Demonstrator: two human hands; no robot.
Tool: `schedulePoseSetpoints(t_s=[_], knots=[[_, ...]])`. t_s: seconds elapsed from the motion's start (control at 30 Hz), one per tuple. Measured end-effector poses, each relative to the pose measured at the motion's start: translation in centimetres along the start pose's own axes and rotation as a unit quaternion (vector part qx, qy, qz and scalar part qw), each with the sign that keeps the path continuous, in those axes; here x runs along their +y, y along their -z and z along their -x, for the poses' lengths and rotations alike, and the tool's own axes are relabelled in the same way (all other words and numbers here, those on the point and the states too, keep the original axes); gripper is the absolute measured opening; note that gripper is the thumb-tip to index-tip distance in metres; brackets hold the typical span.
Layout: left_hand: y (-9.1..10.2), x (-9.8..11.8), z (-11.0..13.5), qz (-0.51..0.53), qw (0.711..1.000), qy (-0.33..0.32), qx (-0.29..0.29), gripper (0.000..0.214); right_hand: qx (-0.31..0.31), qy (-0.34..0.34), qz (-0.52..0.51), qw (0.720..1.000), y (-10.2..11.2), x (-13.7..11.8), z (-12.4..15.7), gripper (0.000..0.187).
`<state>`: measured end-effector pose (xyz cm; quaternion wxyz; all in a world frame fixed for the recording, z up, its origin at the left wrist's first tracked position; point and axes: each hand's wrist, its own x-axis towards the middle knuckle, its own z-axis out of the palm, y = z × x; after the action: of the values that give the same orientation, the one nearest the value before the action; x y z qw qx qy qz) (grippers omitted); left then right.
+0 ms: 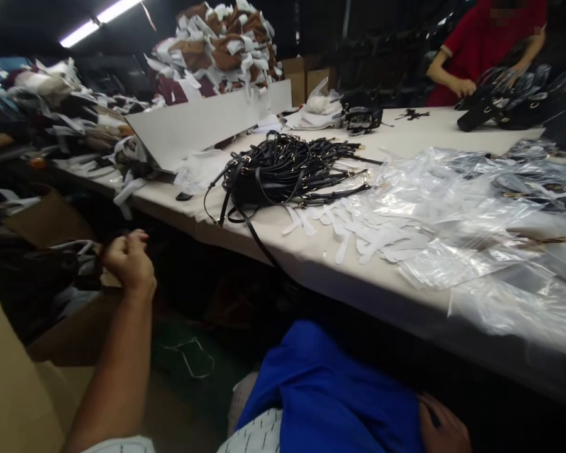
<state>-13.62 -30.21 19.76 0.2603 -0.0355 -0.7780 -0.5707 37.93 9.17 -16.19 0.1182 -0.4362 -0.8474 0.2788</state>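
Observation:
My left hand is raised beside the table's front edge, above open cardboard boxes. Its fingers are curled closed, and I cannot make out what, if anything, is in them. My right hand is low at the bottom of the view, against the side of a blue cloth over my lap. Its fingers are mostly hidden. Ahead on the table lies a heap of black straps with gold-coloured metal fittings. One strap hangs over the front edge.
White cut-out pieces and clear plastic bags cover the table's right side. Brown and white material is piled behind a white board. A cardboard box stands at left. Across the table, a person in red handles black bags.

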Motion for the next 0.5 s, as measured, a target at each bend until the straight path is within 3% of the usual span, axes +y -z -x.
schedulePoseSetpoints(t_s=[0.03, 0.13, 0.23, 0.33, 0.43, 0.5], knots=[[-1.3, -2.3, 0.9, -0.018, 1.000, 0.011, -0.013, 0.021, 0.013, -0.011, -0.014, 1.000, -0.2, 0.1, 0.1, 0.050], [-4.7, -9.5, 4.9, -0.103, 0.980, 0.065, -0.155, 0.018, 0.058, -0.036, -0.046, 0.997, -1.1, 0.8, 0.0, 0.054], [-7.4, -14.6, 8.2, -0.162, 0.947, 0.058, -0.271, 0.009, 0.067, -0.045, -0.046, 0.996, -1.6, 1.2, -0.3, 0.058], [-10.0, -15.9, 8.1, -0.167, 0.943, 0.020, -0.287, 0.013, 0.045, -0.064, -0.034, 0.996, -1.4, 1.0, -0.4, 0.059], [-11.9, -14.6, 4.5, -0.156, 0.958, -0.018, -0.241, 0.023, 0.028, -0.071, -0.019, 0.997, -1.0, 0.3, -0.5, 0.061], [-12.1, -13.7, 1.5, -0.156, 0.967, -0.031, -0.196, 0.031, 0.025, -0.076, -0.007, 0.997, -0.8, -0.1, -0.6, 0.062]])
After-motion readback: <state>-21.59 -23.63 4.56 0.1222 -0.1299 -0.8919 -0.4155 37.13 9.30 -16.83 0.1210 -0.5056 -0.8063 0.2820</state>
